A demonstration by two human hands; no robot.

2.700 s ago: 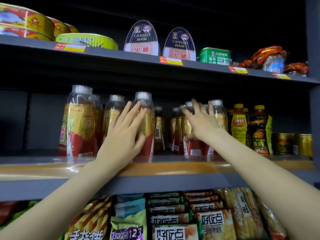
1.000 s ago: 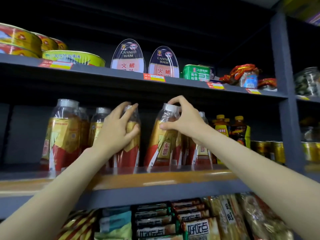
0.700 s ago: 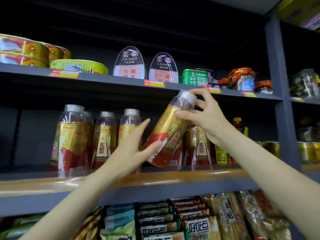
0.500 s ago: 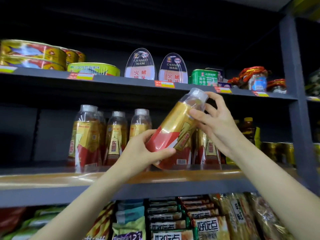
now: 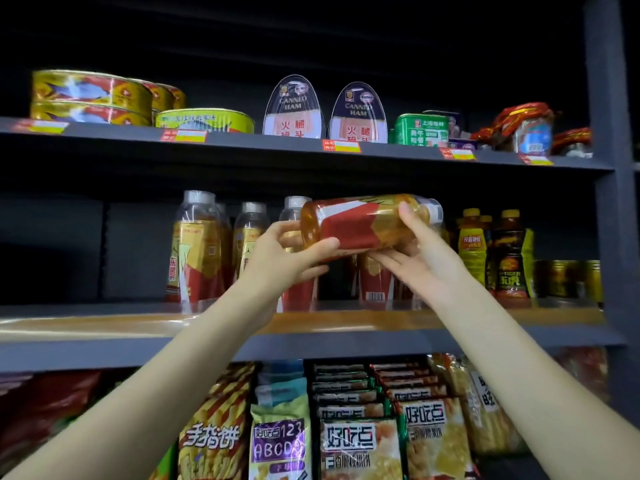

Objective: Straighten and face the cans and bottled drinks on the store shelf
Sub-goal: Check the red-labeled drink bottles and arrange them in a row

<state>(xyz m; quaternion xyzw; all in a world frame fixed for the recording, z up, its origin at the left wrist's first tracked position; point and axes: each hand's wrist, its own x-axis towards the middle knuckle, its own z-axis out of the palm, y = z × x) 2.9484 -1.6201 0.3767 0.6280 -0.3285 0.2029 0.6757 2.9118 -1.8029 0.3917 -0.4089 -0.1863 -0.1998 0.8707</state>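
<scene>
At the centre of the frame, above the middle shelf (image 5: 311, 323), I hold one tea bottle (image 5: 360, 223) lying almost flat in the air, its base toward the left of the frame and its pale cap toward the right. It is off the shelf, in front of the row of standing tea bottles (image 5: 197, 247).

The risk I see is a slip. The bottle is smooth and full, and it lies across both hands, so if one hand lets go before the other has a firm hold, I judge the heavy end can drop and knock over the standing bottles behind. Setting it down tilted could also topple its neighbours, because they stand close together. The label could end up turned away from the front too.

My left hand (image 5: 277, 258) grips the base end, the thumb along the lower side and the fingers curled behind. My right hand (image 5: 422, 258) holds the neck end: the thumb presses on top near the cap and the fingers lie spread beneath as a cradle. Both forearms reach up from the lower corners of the frame.
</scene>
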